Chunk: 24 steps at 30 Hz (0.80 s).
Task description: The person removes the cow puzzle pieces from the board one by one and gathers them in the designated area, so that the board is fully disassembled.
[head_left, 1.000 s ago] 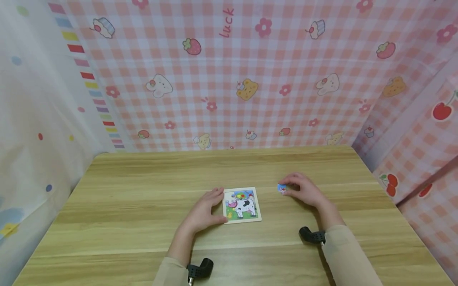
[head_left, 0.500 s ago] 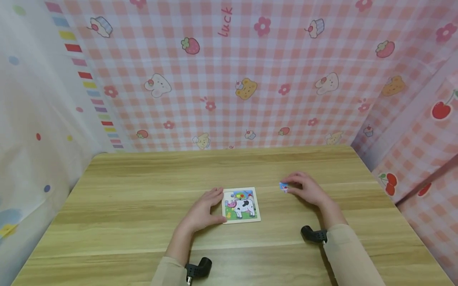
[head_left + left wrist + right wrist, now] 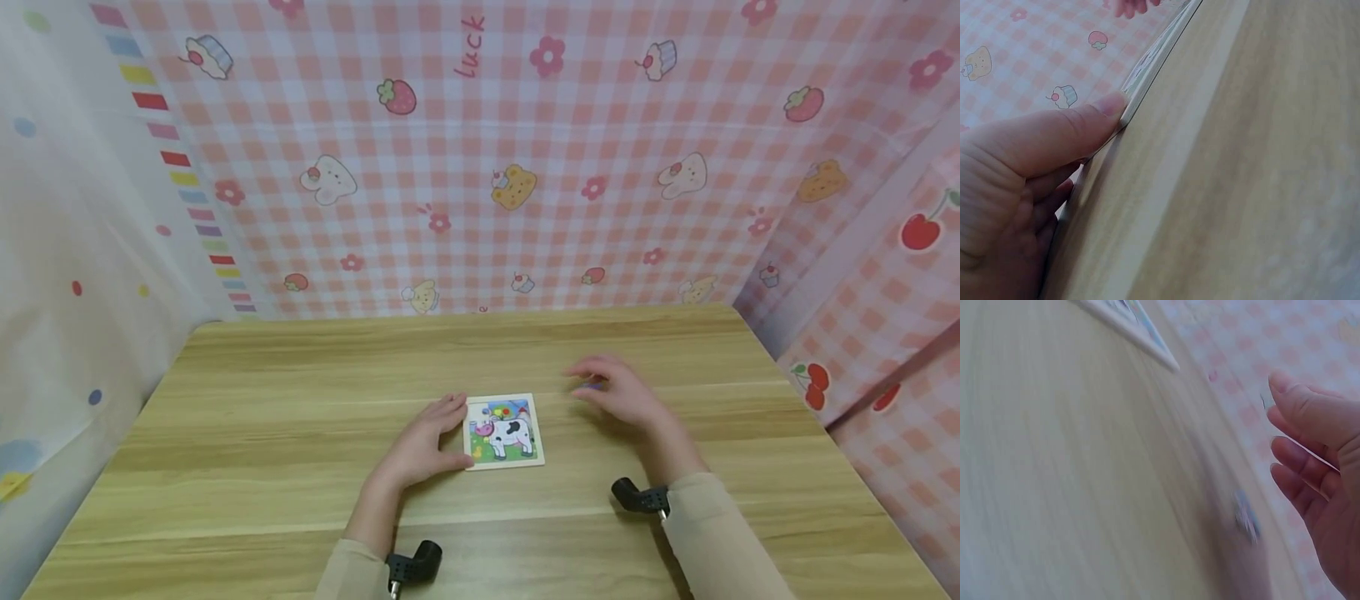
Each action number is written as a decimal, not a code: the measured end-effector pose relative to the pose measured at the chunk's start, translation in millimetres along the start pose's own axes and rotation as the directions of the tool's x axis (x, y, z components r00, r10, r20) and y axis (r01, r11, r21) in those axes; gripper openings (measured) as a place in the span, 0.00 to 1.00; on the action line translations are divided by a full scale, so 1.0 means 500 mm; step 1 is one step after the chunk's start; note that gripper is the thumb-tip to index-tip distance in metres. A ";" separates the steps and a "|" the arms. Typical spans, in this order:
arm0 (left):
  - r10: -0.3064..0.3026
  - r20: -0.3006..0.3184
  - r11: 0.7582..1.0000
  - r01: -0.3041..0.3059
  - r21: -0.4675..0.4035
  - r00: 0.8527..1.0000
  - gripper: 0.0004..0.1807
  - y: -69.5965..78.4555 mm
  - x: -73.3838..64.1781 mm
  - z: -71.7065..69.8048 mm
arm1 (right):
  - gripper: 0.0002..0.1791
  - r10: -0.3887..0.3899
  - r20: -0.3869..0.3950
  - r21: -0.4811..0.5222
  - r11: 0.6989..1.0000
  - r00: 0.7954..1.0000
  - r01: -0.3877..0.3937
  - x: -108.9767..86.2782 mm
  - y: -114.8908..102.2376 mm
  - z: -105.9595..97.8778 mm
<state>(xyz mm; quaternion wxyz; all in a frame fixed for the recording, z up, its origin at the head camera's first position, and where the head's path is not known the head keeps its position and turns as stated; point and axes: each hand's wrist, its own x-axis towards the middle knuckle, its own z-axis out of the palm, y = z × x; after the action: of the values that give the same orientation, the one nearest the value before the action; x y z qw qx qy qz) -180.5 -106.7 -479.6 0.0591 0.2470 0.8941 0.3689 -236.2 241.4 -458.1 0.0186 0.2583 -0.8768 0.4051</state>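
A small square cow jigsaw puzzle (image 3: 513, 435) in a pale frame lies flat on the table. A plain, pale spot shows at its upper left. My left hand (image 3: 420, 446) holds the frame at its left side, thumb at the near corner and fingers at the far one. In the left wrist view, the thumb (image 3: 1079, 128) presses on the frame's edge. To the right of the puzzle, my right hand (image 3: 618, 396) hovers with thumb and fingers apart and loosely bent. Under it lies a small blue puzzle piece (image 3: 1246, 519), blurred and partly hidden in the head view.
The wooden table (image 3: 300, 375) ends at a pink checked curtain (image 3: 450, 167) at the back. Black camera mounts (image 3: 641, 496) sit on both wrists. A white dotted curtain (image 3: 75, 208) hangs on the left.
My right hand has shifted left, and the blue piece, earlier at its fingertips, now shows farther inside the hand's curve. The left hand and the puzzle have stayed put.
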 end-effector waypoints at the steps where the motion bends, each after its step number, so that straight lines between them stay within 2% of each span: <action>1: 0.003 -0.001 1.000 -0.003 0.000 1.000 0.45 0.000 0.000 0.000 | 0.16 -0.014 0.009 0.001 1.000 1.000 0.014 0.005 -0.007 0.006; 5: 0.010 -0.003 1.000 -0.010 0.008 1.000 0.44 -0.001 0.000 -0.001 | 0.16 -0.088 0.044 0.008 0.996 0.995 0.088 0.025 -0.027 0.028; 9: 0.009 -0.002 1.000 -0.009 0.006 1.000 0.43 0.001 0.000 -0.001 | 0.17 -0.125 0.094 0.018 0.992 0.988 0.124 0.038 -0.043 0.050; 17: 0.021 -0.008 0.999 -0.021 -0.032 1.000 0.35 0.000 -0.003 -0.002 | 0.18 -0.125 0.182 0.041 0.992 0.975 0.119 0.052 -0.064 0.090; 24: 0.020 -0.007 0.999 -0.020 -0.036 1.000 0.33 -0.003 -0.002 -0.002 | 0.17 -0.167 0.218 0.014 0.986 0.961 0.168 0.065 -0.069 0.116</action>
<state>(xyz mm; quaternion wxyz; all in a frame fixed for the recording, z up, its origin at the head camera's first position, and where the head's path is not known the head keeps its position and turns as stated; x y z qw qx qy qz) -180.5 -108.4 -480.1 0.0568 0.2535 0.8851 0.3862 -237.8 166.9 -465.0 -0.0432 0.3747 -0.8494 0.3692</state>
